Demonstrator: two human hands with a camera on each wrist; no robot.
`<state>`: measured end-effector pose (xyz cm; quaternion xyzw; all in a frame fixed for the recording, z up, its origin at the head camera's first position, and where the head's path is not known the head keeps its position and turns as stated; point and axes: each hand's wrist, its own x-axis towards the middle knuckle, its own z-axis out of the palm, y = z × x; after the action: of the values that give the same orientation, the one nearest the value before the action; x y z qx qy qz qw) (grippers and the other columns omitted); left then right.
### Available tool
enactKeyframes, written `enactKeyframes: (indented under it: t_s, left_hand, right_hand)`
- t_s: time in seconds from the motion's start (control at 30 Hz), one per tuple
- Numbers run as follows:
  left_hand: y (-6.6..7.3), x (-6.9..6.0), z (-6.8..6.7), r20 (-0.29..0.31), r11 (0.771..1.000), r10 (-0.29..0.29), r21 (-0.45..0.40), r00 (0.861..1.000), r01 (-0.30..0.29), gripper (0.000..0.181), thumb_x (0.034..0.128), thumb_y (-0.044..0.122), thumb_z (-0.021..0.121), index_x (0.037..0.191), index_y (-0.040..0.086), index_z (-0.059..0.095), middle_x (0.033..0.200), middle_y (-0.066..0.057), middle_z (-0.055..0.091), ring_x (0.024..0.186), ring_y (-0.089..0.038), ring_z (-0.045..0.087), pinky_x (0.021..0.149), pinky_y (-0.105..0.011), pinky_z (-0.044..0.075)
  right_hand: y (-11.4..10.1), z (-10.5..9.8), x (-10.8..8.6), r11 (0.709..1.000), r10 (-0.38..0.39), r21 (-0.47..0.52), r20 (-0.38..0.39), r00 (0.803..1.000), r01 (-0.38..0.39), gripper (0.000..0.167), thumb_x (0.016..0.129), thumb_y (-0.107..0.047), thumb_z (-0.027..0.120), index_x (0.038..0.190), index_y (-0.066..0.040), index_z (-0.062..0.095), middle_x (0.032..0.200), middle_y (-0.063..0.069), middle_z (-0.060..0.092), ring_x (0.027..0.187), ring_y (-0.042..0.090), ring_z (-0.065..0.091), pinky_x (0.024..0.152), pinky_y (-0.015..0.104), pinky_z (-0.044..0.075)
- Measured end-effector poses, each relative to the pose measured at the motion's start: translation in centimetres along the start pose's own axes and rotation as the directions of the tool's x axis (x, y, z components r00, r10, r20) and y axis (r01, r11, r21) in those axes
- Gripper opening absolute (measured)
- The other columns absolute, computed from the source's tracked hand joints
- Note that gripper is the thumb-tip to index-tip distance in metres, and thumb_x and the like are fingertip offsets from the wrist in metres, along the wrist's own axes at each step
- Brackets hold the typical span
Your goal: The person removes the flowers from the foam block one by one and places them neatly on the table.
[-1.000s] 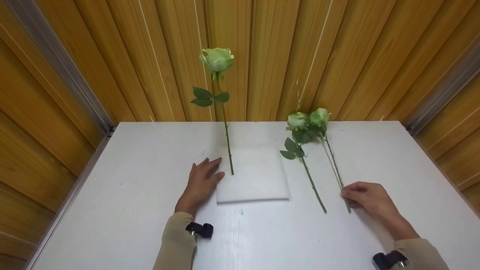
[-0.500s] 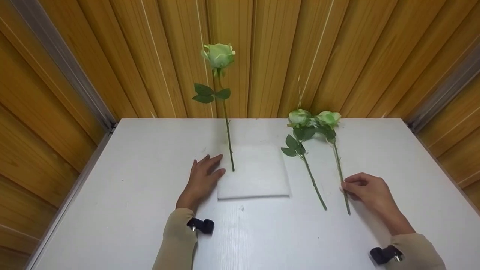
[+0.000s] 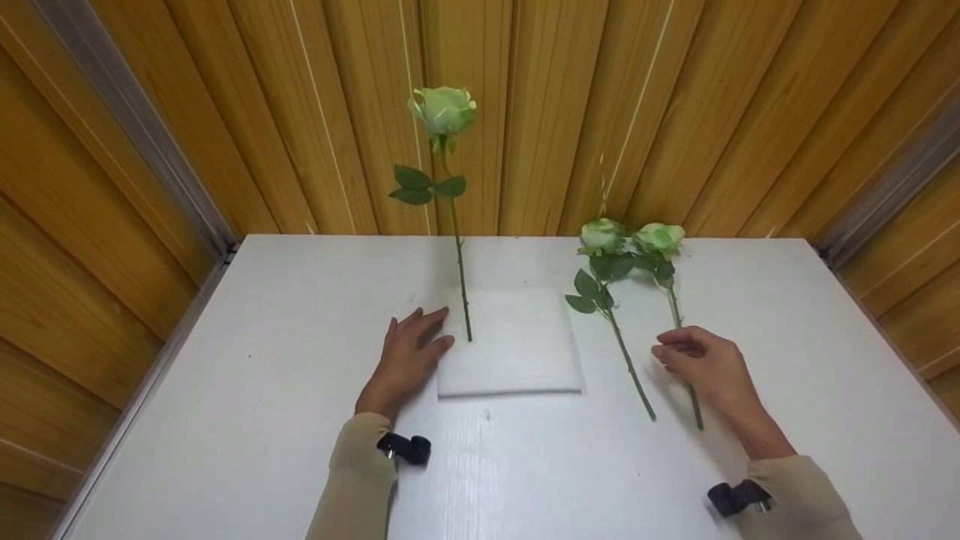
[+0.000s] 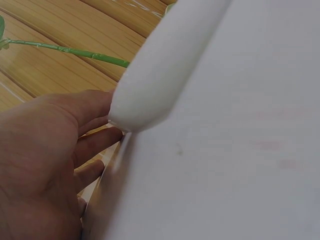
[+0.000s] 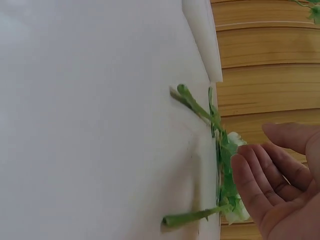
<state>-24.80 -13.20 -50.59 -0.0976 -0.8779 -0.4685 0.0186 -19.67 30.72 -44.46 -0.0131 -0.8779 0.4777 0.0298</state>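
right hand (image 3: 709,369), fingers loosely bent, empty, above right flower (image 3: 664,268), which lies beside middle flower (image 3: 604,297) on table (image 3: 300,322) | left hand (image 3: 405,356), fingers spread, empty, touches white pad (image 3: 517,356) | tall flower (image 3: 448,186) stands in pad | likely light, soft-petalled; pinch stiffish stem (image 5: 187,219) low

Even light washes tabletop (image 3: 562,465) | pale glare at near middle | faint shadow beside right hand (image 3: 709,367) | wrist views duller, softer
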Motion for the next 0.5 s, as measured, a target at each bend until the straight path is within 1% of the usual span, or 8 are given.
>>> enactKeyframes:
  t_s: [0.17, 0.3, 0.5]
  left_hand:
    - [-0.2, 0.2, 0.0, 0.001, 0.999, 0.044, 0.005, 0.999, -0.044, 0.05, 0.105, 0.027, 0.068, 0.151, 0.009, 0.061, 0.153, -0.011, 0.059, 0.156, -0.038, 0.032, 0.13, -0.052, -0.006]
    - [-0.2, 0.2, 0.0, 0.002, 0.999, 0.046, 0.003, 0.999, -0.046, 0.05, 0.1046, 0.027, 0.068, 0.151, 0.009, 0.061, 0.153, -0.012, 0.059, 0.155, -0.038, 0.032, 0.13, -0.052, -0.006]
    - [-0.1, 0.1, 0.0, -0.005, 1.0, 0.025, 0.003, 1.0, -0.025, 0.05, 0.1042, 0.028, 0.068, 0.15, 0.011, 0.062, 0.153, -0.012, 0.058, 0.155, -0.037, 0.032, 0.131, -0.05, -0.005]
  right_hand:
    - [-0.9, 1.6, 0.4, 0.998, -0.045, 0.037, -0.016, 0.999, 0.046, 0.036, 0.099, -0.016, 0.079, 0.124, 0.008, 0.071, 0.108, 0.016, 0.075, 0.089, 0.009, 0.074, 0.079, 0.02, 0.062]
    - [-1.7, 2.9, 0.6, 0.996, -0.049, 0.079, -0.022, 0.999, 0.05, 0.032, 0.099, -0.014, 0.078, 0.122, 0.007, 0.072, 0.106, 0.015, 0.075, 0.089, 0.009, 0.073, 0.08, 0.021, 0.062]
    - [-3.0, 4.7, 1.0, 0.987, -0.068, 0.144, -0.019, 0.998, 0.07, 0.03, 0.099, -0.013, 0.078, 0.119, 0.007, 0.072, 0.105, 0.015, 0.075, 0.09, 0.011, 0.073, 0.08, 0.022, 0.062]
